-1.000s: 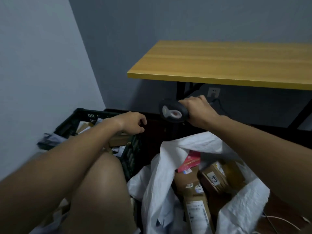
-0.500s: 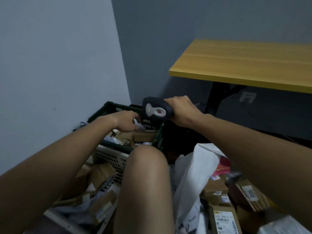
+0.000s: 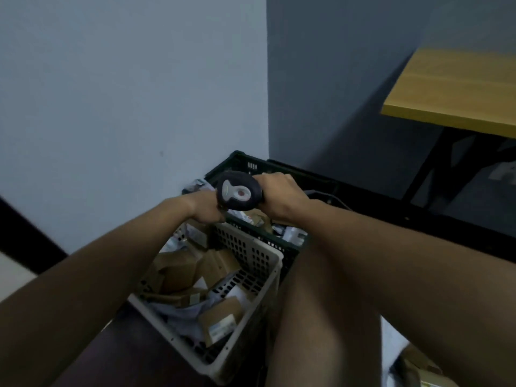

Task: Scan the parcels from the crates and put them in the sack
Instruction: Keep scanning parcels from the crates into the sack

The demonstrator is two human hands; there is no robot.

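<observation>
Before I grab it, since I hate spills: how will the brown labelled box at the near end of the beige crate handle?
The cardboard box looks stiff and probably light. It lies tilted on loose white wrapping, so neighbours may shift when it is lifted.

Head view, steeply downward, close.

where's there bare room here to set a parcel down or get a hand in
Free: the yellow wooden tabletop at upper right, bare where visible, and the dark floor strip between it and the dark green crate. Crowded: the beige slotted crate is heaped with cardboard parcels, and both hands meet over the green crate.
</observation>
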